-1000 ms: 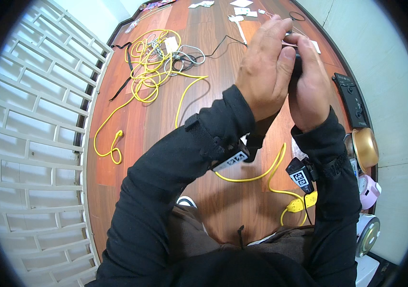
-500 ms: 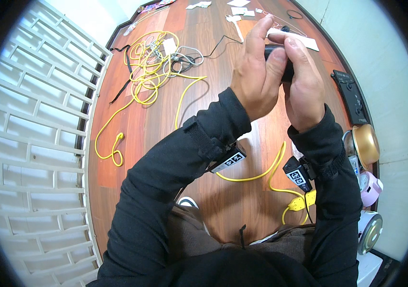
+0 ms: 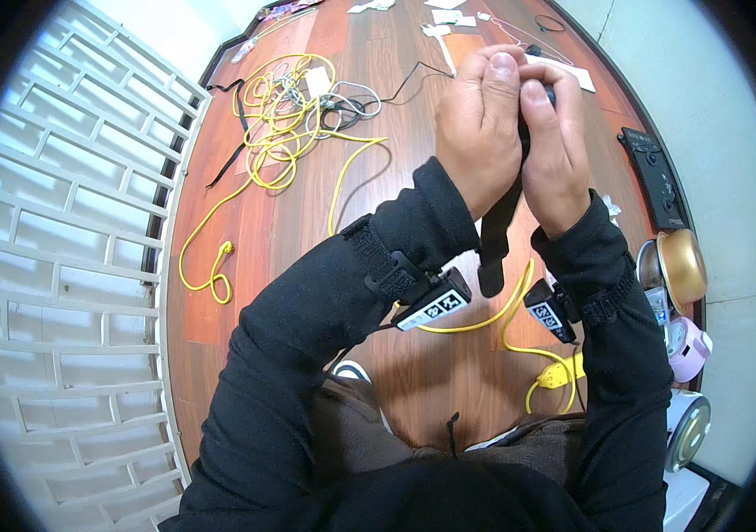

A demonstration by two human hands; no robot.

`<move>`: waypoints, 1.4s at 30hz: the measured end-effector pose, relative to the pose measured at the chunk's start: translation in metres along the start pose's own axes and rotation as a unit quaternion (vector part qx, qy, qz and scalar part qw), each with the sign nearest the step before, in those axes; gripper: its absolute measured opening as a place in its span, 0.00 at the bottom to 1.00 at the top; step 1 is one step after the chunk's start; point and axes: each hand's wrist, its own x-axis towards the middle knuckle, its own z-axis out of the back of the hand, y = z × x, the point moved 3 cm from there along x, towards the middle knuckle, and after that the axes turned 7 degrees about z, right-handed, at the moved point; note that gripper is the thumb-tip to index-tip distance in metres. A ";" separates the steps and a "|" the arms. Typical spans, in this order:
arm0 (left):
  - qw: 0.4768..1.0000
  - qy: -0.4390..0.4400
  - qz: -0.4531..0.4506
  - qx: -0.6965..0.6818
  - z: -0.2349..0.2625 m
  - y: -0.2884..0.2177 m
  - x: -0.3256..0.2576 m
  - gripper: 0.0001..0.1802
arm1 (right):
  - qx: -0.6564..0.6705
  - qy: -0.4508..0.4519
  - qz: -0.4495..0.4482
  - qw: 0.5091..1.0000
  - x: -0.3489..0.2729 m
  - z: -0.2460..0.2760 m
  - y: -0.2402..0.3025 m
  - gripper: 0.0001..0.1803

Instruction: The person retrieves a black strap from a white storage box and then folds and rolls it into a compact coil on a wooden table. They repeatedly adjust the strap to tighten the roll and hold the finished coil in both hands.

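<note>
Both my hands are raised side by side near the top of the view, with fingers curled in toward each other. Between them is a black strap, whose flat, rounded end hangs down below my palms. My left hand is closed on it, the thumb pointing up. My right hand wraps the strap from the other side, and a dark bit shows above its fingers. Most of the strap is hidden inside my hands. Each sleeve carries a strapped-on black device with a printed pattern.
A tangled yellow cable lies on the wooden floor at left, by a white lattice panel. Yellow power strip sits near my right arm. Along the right wall are a black flat appliance, golden bowl and pink device.
My hands have turned and pressed closer together, dropping slightly. The black strap's end now dangles below them, where before only a dark piece showed between the thumbs.
</note>
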 end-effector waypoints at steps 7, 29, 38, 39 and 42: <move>0.920 0.037 -0.290 0.262 0.009 0.003 0.000 0.16 | 0.110 0.001 -0.146 0.983 0.011 0.005 -0.002 0.23; 0.934 0.011 -0.282 0.218 0.019 -0.004 0.016 0.17 | 0.218 0.005 -0.253 0.943 -0.004 -0.003 -0.008 0.28; 0.993 0.052 0.104 0.008 0.015 0.017 0.002 0.31 | 0.093 0.046 -0.121 0.987 -0.004 0.001 -0.020 0.26; 0.992 0.073 0.102 -0.012 0.020 0.016 0.005 0.30 | 0.080 0.045 -0.118 0.989 -0.005 -0.002 -0.018 0.26; 0.986 0.022 -0.065 0.152 0.018 0.015 0.006 0.25 | 0.172 0.017 -0.231 0.957 -0.004 -0.003 -0.018 0.24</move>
